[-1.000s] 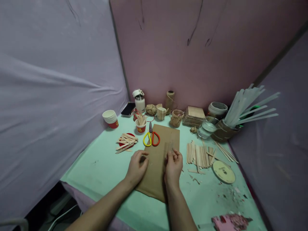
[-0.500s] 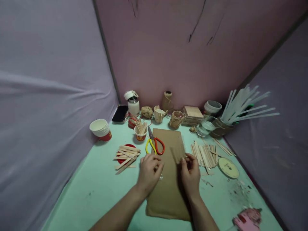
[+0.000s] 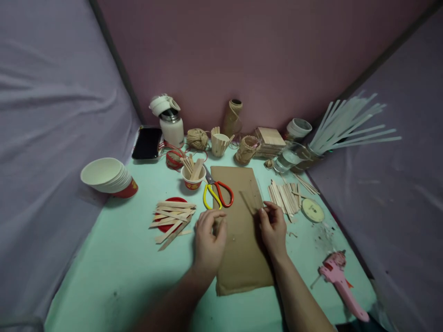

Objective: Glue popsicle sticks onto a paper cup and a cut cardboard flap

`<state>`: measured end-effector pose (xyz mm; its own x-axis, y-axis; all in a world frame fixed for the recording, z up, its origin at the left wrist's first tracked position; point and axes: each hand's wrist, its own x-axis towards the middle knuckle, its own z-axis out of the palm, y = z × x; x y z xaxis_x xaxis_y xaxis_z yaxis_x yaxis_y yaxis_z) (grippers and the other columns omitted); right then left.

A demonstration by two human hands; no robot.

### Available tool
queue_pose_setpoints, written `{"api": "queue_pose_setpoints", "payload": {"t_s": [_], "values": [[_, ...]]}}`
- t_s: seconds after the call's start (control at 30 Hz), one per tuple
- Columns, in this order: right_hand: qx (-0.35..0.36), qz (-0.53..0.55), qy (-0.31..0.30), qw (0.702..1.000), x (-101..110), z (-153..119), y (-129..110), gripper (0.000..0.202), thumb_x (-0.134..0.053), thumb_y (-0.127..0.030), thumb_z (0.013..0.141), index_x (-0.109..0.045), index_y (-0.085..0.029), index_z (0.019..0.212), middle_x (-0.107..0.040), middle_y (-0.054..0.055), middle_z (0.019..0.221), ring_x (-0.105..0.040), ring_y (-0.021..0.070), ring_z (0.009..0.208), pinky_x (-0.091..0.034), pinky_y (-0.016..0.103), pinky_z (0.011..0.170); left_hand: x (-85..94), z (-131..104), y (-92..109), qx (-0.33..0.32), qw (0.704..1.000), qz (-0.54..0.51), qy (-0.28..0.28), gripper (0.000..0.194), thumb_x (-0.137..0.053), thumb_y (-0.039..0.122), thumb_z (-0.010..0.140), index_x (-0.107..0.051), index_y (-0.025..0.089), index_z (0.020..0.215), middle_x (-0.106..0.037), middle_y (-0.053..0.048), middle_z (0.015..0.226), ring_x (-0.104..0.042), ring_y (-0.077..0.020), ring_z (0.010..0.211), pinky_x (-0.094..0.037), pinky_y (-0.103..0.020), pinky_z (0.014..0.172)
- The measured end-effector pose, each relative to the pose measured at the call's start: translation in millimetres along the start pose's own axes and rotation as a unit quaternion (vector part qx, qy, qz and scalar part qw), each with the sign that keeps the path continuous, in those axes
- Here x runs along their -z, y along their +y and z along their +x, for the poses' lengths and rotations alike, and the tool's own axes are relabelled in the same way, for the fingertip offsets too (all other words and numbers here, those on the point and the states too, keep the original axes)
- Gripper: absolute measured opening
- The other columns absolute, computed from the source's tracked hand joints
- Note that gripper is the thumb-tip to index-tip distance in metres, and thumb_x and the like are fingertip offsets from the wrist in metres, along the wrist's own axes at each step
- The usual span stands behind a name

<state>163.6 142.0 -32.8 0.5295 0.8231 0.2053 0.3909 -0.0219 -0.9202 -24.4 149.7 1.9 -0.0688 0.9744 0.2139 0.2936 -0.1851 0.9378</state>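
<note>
Brown cardboard (image 3: 242,251) lies flat, long sides running roughly 12 to 6. Using its middle as our dial: left hand (image 3: 210,237) at 9, over the left edge; right hand (image 3: 273,228) at 3, over the right edge. Left fingers loosely curled, thumb and index apart, nothing we can see in that gap; palm hidden. Right thumb and index nearly pinched, aimed at 11. Faint thin shape (image 3: 249,201) just past those fingertips, too blurred for us to call it held item or shadow. Can't tell if either hand touches the cardboard. Forearms (image 3: 299,290) cut off at the bottom; left one goes dark. Scissors (image 3: 212,182) at 11, red handle over the cardboard's edge, blades partly lost behind the paper cup (image 3: 193,184). Edges: stick pile (image 3: 173,219) just left of the left hand, mint tabletop (image 3: 121,258) running out to its edge at 8. Stick row (image 3: 285,198) at 2, near the right hand; pink glue gun (image 3: 341,281) at 4, well apart.
</note>
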Motion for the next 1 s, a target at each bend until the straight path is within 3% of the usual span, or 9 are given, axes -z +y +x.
{"api": "queue_pose_setpoints", "payload": {"t_s": [0.1,0.3,0.43,0.6,0.73,0.83,0.93,1.0], "values": [[0.01,-0.004,-0.021,1.0,1,-1,-2,0.03,-0.055,-0.037,0.087,-0.056,-0.019,0.11,-0.056,0.001,0.082,-0.055,0.0169,0.077,-0.046,0.031,0.072,3.7,3,0,0.009,1.0,-0.006,0.018,0.011,-0.054,0.019,0.085,-0.062,0.022,0.093,-0.067,-0.003,0.096,-0.06,-0.0195,0.094,-0.046,-0.034,0.086],[0.031,0.003,-0.081,0.996,4,-5,-14,0.031,-0.059,-0.036,0.084,-0.059,-0.019,0.11,-0.058,0.0,0.08,-0.055,0.0153,0.073,-0.045,0.029,0.068,12.8,10,5,-0.052,0.995,0.013,0.08,0.01,-0.055,0.019,0.086,-0.062,0.02,0.093,-0.067,-0.003,0.094,-0.061,-0.018,0.094,-0.045,-0.032,0.088],[0.008,0.039,-0.119,0.992,21,-12,-24,0.035,-0.065,-0.036,0.08,-0.058,-0.019,0.11,-0.057,-0.001,0.076,-0.055,0.0145,0.069,-0.046,0.027,0.064,13.6,13,5,-0.073,0.991,0.022,0.107,0.01,-0.056,0.02,0.086,-0.062,0.019,0.094,-0.067,-0.003,0.095,-0.061,-0.0174,0.093,-0.045,-0.031,0.087],[-0.032,0.027,-0.293,0.955,59,-35,-28,0.024,-0.067,-0.037,0.079,-0.065,-0.02,0.097,-0.064,0.001,0.075,-0.059,0.0155,0.066,-0.047,0.028,0.061,11.1,11,6,-0.078,0.993,0.037,0.085,0.01,-0.056,0.018,0.085,-0.062,0.02,0.092,-0.068,-0.002,0.093,-0.061,-0.0173,0.091,-0.045,-0.031,0.085],[0.036,-0.041,-0.378,0.924,76,-46,-22,0.016,-0.066,-0.033,0.082,-0.07,-0.022,0.093,-0.07,0.004,0.085,-0.064,0.0197,0.079,-0.049,0.034,0.074,7.0,7,9,-0.104,0.992,0.053,0.048,0.011,-0.056,0.014,0.083,-0.062,0.02,0.09,-0.067,-0.001,0.091,-0.061,-0.0172,0.09,-0.045,-0.032,0.085],[0.123,-0.067,-0.353,0.925,78,-45,-17,0.016,-0.066,-0.032,0.083,-0.07,-0.024,0.096,-0.069,0.005,0.095,-0.063,0.0221,0.092,-0.047,0.039,0.086,4.3,5,9,-0.124,0.991,0.047,0.024,0.012,-0.055,0.013,0.083,-0.062,0.02,0.09,-0.067,-0.002,0.09,-0.061,-0.0171,0.089,-0.046,-0.032,0.084],[0.17,-0.055,-0.234,0.956,76,-44,-12,0.021,-0.068,-0.03,0.082,-0.066,-0.025,0.102,-0.064,0.006,0.104,-0.059,0.0222,0.1,-0.046,0.039,0.089,2.9,3,10,-0.129,0.991,0.041,0.016,0.012,-0.055,0.014,0.084,-0.062,0.02,0.091,-0.067,-0.002,0.09,-0.061,-0.0172,0.089,-0.046,-0.033,0.084],[0.164,-0.053,-0.146,0.974,77,-44,-10,0.012,-0.068,-0.03,0.081,-0.065,-0.023,0.09,-0.063,0.004,0.092,-0.059,0.0199,0.089,-0.047,0.035,0.082,2.4,3,10,-0.124,0.991,0.051,0.018,0.011,-0.056,0.015,0.084,-0.063,0.02,0.09,-0.068,-0.002,0.09,-0.061,-0.0172,0.088,-0.045,-0.033,0.084]]}}
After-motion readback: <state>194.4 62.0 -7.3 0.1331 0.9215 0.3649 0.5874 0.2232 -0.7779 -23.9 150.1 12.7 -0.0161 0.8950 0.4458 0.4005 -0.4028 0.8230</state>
